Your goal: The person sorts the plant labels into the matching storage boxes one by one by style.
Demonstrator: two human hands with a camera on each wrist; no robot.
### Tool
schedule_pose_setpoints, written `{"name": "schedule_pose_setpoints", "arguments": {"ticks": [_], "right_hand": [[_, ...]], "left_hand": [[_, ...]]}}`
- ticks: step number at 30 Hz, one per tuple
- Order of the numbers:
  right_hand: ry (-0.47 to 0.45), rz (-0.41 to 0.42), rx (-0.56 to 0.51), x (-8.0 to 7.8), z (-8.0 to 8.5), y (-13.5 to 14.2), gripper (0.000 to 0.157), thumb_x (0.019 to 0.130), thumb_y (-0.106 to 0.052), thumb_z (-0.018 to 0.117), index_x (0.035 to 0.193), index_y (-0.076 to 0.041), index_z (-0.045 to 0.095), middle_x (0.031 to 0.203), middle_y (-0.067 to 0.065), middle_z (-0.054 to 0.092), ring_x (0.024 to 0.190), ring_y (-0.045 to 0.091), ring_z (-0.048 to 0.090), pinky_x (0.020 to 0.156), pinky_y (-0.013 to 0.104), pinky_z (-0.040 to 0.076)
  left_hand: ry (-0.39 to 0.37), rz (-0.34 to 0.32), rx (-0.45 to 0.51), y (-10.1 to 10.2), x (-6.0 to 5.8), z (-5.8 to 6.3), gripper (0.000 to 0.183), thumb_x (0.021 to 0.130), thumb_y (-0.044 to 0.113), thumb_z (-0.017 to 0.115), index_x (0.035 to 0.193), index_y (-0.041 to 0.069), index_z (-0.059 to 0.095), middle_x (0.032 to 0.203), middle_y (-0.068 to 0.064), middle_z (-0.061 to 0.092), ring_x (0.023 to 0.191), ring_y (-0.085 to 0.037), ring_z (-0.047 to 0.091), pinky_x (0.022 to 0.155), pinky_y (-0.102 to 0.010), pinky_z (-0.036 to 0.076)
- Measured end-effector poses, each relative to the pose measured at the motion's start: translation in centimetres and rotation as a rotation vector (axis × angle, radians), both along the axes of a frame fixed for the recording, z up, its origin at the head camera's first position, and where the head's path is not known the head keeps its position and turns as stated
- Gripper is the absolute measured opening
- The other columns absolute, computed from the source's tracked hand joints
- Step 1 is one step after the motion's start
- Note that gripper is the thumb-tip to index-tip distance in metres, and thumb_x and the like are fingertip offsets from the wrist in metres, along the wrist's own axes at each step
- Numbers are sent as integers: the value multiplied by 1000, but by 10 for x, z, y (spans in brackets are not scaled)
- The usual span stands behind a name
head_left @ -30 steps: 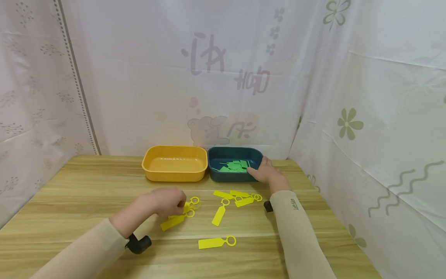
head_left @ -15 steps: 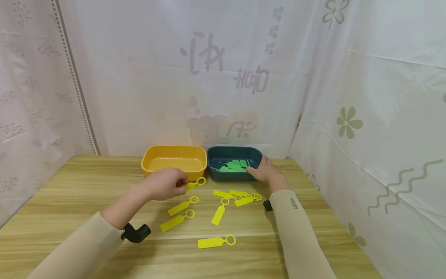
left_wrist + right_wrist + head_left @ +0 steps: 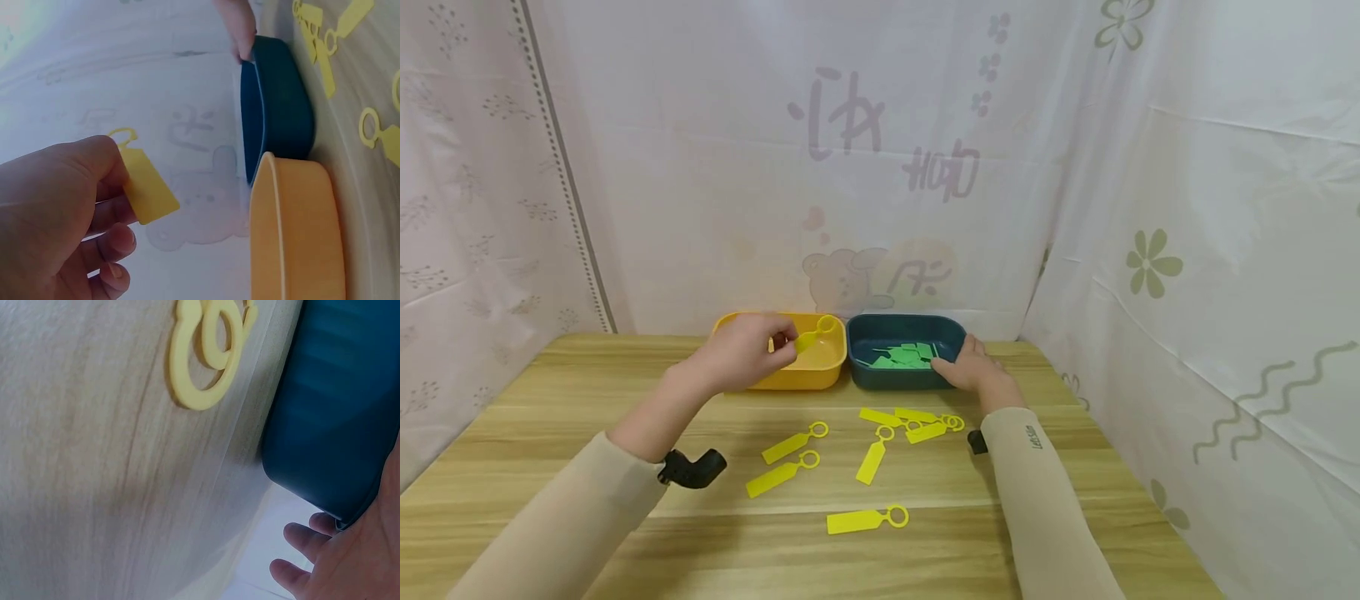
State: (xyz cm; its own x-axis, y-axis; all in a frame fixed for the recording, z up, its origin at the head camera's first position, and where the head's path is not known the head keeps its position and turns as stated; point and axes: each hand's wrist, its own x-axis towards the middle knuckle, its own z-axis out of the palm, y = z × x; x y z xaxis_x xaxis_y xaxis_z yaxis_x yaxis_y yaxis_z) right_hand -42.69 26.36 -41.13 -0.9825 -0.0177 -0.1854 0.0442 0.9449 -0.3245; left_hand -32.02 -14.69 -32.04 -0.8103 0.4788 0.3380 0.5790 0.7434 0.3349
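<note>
My left hand (image 3: pixel 741 350) pinches a yellow ring-ended tag (image 3: pixel 150 187) between thumb and fingers. In the head view, this hand and tag overlap the orange-yellow tub (image 3: pixel 805 380) and hide part of its inside. My right hand (image 3: pixel 977 375) rests on the right end of the dark teal tub (image 3: pixel 895 380); its thumb lies at the front rim and its fingers along the outer side. Flat green pieces (image 3: pixel 906 358) lie in the teal tub. In the right wrist view, the fingers (image 3: pixel 306 540) are spread loosely past the tub's corner.
Several more yellow tags lie on the wooden table (image 3: pixel 700 550): a pair at left, one upright tag (image 3: pixel 871 462) mid-table, an overlapping cluster (image 3: pixel 925 425) at right, and a single tag (image 3: pixel 853 522) nearest me. Printed curtains (image 3: pixel 700 167) stand behind and at both sides.
The left hand has lifted one yellow tag from the left group and carried it forward and up to the orange-yellow tub. The right hand has stayed on the teal tub.
</note>
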Motion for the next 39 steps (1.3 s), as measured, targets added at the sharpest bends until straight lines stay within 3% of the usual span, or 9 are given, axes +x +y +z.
{"name": "schedule_pose_setpoints", "arguments": {"ticks": [7, 15, 29, 39], "right_hand": [[4, -6, -9, 1, 0, 0, 115, 106, -68, 44, 170, 11, -9, 181, 33, -4, 166, 59, 11, 135, 71, 12], [-2, -4, -2, 3, 3, -2, 115, 107, -68, 44, 170, 12, -10, 181, 33, -5, 166, 59, 9, 134, 72, 11], [-7, 9, -12, 5, 5, -3, 113, 108, -66, 44, 169, 13, -9, 181, 33, -7, 169, 53, 5, 135, 72, 9], [-32, -17, -27, -18, -10, 7, 123, 102, -73, 48, 170, 11, -12, 181, 32, -9, 167, 58, 6, 132, 77, 7]], "left_hand": [[-18, 65, 11, -6, -14, 11, 20, 105, 18, 63, 114, 5, 76, 101, -8, 75, 85, -24, 64, 81, -42, 58], [-56, 155, -27, -15, -35, 14, 24, 106, 20, 61, 117, 4, 75, 102, -10, 74, 84, -25, 64, 80, -43, 55], [-92, 233, -77, -24, -57, 3, 25, 107, 22, 61, 119, 5, 75, 99, -10, 73, 80, -25, 61, 77, -42, 52], [-156, 276, -65, -27, -65, -7, 42, 109, 26, 59, 142, 0, 65, 121, -18, 72, 101, -33, 68, 93, -51, 58]]}}
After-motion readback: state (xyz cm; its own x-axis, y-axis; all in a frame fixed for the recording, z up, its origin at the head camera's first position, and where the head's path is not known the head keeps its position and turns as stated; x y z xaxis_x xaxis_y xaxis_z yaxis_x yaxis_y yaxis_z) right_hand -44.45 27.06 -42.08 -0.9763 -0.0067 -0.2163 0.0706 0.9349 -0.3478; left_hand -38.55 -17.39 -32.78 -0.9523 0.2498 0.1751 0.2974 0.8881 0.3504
